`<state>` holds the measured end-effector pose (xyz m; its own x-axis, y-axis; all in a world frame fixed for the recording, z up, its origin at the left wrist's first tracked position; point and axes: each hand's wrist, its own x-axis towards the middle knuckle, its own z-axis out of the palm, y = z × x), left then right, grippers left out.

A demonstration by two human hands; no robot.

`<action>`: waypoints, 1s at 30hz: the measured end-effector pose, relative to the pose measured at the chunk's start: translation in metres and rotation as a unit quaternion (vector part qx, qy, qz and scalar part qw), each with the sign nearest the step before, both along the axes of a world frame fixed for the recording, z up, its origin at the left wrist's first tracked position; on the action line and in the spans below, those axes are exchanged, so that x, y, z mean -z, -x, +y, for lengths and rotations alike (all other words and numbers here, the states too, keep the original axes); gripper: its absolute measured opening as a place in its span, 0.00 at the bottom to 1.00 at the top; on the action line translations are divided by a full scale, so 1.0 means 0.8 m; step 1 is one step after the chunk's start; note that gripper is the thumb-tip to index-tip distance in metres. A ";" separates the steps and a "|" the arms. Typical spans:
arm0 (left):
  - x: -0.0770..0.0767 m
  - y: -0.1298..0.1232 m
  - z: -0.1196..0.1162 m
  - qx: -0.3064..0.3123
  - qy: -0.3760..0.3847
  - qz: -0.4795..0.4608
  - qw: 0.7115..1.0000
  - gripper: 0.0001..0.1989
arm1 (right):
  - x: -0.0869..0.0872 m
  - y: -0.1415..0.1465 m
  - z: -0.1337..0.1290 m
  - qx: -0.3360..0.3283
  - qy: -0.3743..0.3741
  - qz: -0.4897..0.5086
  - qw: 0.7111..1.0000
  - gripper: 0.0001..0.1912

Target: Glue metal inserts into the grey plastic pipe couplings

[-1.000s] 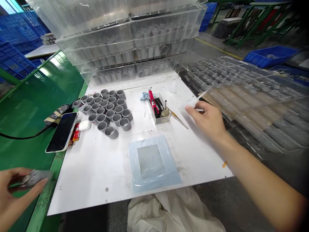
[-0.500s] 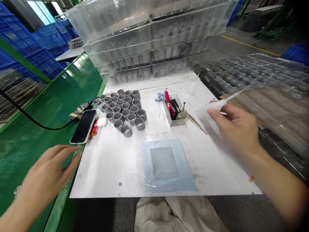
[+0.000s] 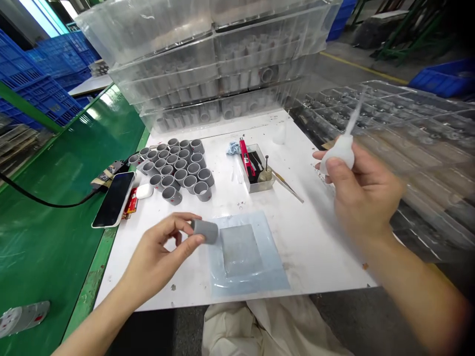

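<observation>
Pinched by its rim, a short grey pipe piece (image 3: 206, 231) lies sideways in my left hand (image 3: 163, 252), over the left edge of a blue sheet (image 3: 274, 267) with a grey square pad (image 3: 242, 249) on it. My right hand (image 3: 363, 193) is closed round a white squeeze bulb with a long thin nozzle (image 3: 341, 151), raised above the table's right side, nozzle pointing up and away. Several similar grey pipe pieces (image 3: 180, 176) stand upright in a cluster at the table's left. Right of them sits a small clear box (image 3: 264, 186) holding a red-handled cutter (image 3: 247, 158).
Tweezers (image 3: 289, 188) lean by the small box. A phone (image 3: 113, 200) and a white case (image 3: 144, 191) lie on the left edge of the white table (image 3: 315, 262). Stacked clear bins (image 3: 174, 69) rise at the back; clear trays (image 3: 401, 133) fill the right. A bottle (image 3: 25, 319) lies lower left.
My left hand has come in from the left edge and now holds a grey pipe piece, gone from the cluster's front. The bulb in my right hand has turned nozzle upward.
</observation>
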<state>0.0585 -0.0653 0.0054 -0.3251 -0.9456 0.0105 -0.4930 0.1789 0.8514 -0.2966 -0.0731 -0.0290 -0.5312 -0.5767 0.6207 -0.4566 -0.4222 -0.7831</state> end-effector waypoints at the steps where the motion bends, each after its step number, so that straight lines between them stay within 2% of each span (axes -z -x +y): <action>1: 0.005 0.006 0.004 -0.008 -0.080 0.060 0.995 0.11 | 0.000 -0.001 0.001 0.001 0.003 0.004 1.000 0.22; 3: 0.017 0.018 0.008 -0.011 -0.177 0.139 0.974 0.16 | 0.002 -0.002 0.003 0.000 0.017 0.008 1.000 0.22; 5: 0.029 0.026 0.007 -0.003 -0.215 0.156 0.964 0.19 | 0.003 -0.002 0.006 -0.009 0.023 0.011 1.000 0.21; 9: 0.046 0.031 0.009 0.004 -0.224 0.180 0.958 0.10 | -0.006 -0.012 0.020 -0.010 0.016 0.033 0.999 0.19; 12: 0.052 0.027 0.013 0.010 -0.214 0.232 0.949 0.13 | -0.019 -0.036 0.030 -0.012 0.036 0.028 0.999 0.14; 15: 0.055 0.022 0.015 0.007 -0.203 0.228 0.952 0.18 | -0.029 -0.066 0.034 -0.066 0.056 0.007 0.996 0.09; 19: 0.052 0.019 0.015 0.013 -0.258 0.232 0.938 0.21 | -0.037 -0.095 0.029 -0.199 0.063 0.032 0.978 0.20; 22: 0.051 0.021 0.017 0.005 -0.270 0.257 0.928 0.21 | -0.036 -0.108 0.027 -0.286 0.053 0.061 0.955 0.22; 26: 0.056 0.024 0.022 0.019 -0.230 0.289 0.929 0.16 | -0.025 -0.119 0.030 -0.323 0.021 0.065 0.944 0.24; 30: 0.062 0.021 0.024 0.046 -0.212 0.282 0.934 0.16 | -0.015 -0.124 0.036 -0.334 -0.020 0.053 0.941 0.26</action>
<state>0.0415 -0.0463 -0.0441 -0.4614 -0.8717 -0.1650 0.0568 -0.2146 0.9750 -0.1972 -0.0445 -0.0166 0.0226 -0.7833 0.6212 -0.1761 -0.6148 -0.7688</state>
